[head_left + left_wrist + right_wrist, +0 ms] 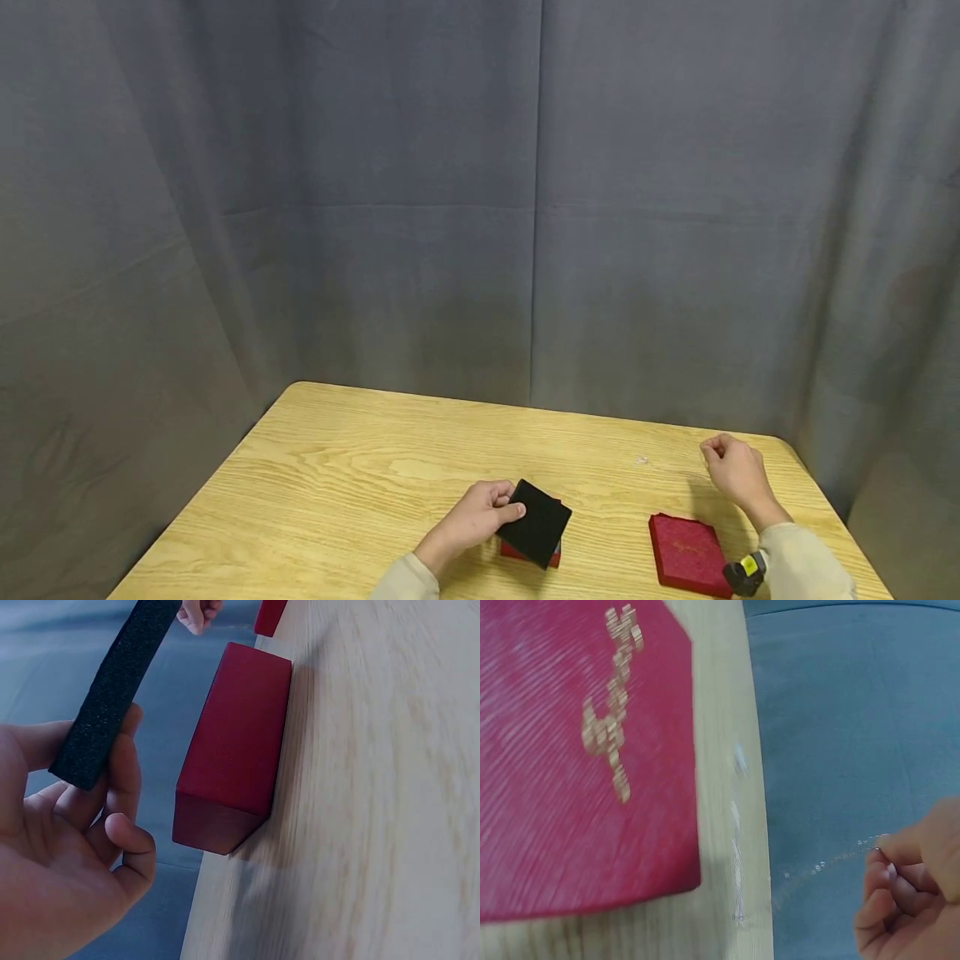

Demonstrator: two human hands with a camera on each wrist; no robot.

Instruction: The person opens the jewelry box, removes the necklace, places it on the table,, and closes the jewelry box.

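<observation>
Fine glinting chain (819, 866): one, pinched in the right hand (737, 471) between thumb and index finger, trailing slantwise from the fingertips above the far right of the wooden table (360, 450). We judge it very light, limp, slippery and prone to tangle or snap; we would grip it at one end. A small pale item (642, 460) lies nearby; we cannot tell whether it joins the chain.

Black foam insert (536, 525): one, tilted, pinched at its edge by thumb and fingers of the left hand (476, 512), apart from the red box (236, 735). We expect it light and soft-faced, easily dented; best held by its edges.

Red lid (686, 550): one, gold-marked, flat on the table, untouched by either hand's fingers.
</observation>
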